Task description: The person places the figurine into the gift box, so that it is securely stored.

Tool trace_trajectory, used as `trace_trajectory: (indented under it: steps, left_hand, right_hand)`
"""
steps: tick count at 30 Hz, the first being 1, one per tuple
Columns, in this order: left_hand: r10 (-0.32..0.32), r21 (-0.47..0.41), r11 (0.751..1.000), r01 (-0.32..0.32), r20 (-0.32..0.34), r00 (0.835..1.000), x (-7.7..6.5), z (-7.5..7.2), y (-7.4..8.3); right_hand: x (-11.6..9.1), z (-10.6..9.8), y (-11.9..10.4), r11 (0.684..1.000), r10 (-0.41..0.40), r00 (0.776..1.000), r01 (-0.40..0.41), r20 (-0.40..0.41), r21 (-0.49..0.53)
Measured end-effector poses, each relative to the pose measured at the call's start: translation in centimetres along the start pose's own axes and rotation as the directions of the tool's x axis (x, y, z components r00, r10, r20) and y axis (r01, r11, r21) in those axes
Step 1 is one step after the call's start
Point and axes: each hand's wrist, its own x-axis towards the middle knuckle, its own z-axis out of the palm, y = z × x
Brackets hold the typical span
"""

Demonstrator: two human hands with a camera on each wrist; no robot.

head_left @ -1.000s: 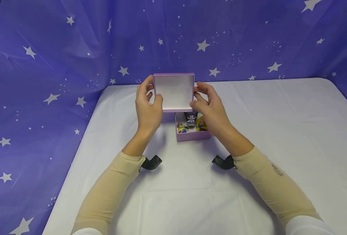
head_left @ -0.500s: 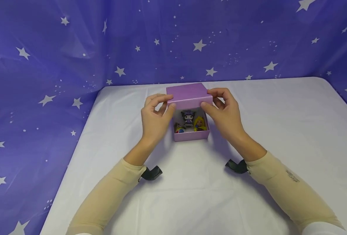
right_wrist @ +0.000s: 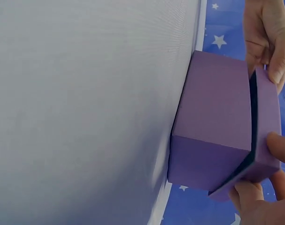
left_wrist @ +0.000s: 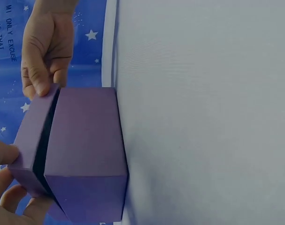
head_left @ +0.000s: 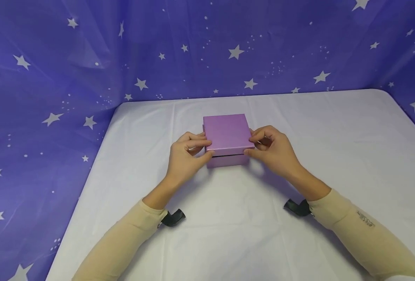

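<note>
A shiny purple lid (head_left: 227, 132) lies over the matching purple box base (head_left: 228, 160), which stands on the table. Along the front, a thin dark gap (left_wrist: 42, 145) separates lid and base, so the lid is slightly tilted. My left hand (head_left: 186, 156) pinches the lid's left side, thumb at the front corner. On the other side my right hand (head_left: 274, 150) pinches the lid's right edge, its thumb (right_wrist: 279, 147) on the front face. The lid hides whatever is inside the box.
White cloth covers the table (head_left: 221, 242). Behind and to the left hangs a blue-purple curtain (head_left: 179, 47) with white stars. A dark wrist-camera mount (head_left: 173, 217) juts from the left sleeve, another mount (head_left: 298, 207) from the right.
Both hands have turned the lid from upright to flat and lowered it onto the base. The small figurines seen inside the box are now covered.
</note>
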Motion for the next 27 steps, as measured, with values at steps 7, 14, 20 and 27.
trace_trajectory:
  steps: [7,14,20,27]
  left_hand:
    - [0.037,0.054,0.998,-0.038,0.02,0.999,-0.2,-0.4,-2.2]
    - [-0.009,0.127,0.992,0.001,0.064,0.998,-0.1,-0.6,-2.6]
    - [-0.027,0.189,0.982,0.005,0.112,0.993,0.2,-0.7,-2.9]
    - [-0.002,0.252,0.967,-0.04,0.165,0.986,0.4,-0.7,-2.9]
  right_hand:
    - [0.2,-0.2,0.2,0.993,-0.029,0.998,0.036,0.059,-0.111]
    - [0.4,-0.3,-0.1,0.969,-0.034,0.995,0.055,0.09,-0.24]
    - [0.2,-0.1,-0.1,0.946,0.029,0.994,0.006,0.102,-0.324]
    - [0.0,-0.1,0.1,0.933,0.052,0.993,-0.011,0.102,-0.359]
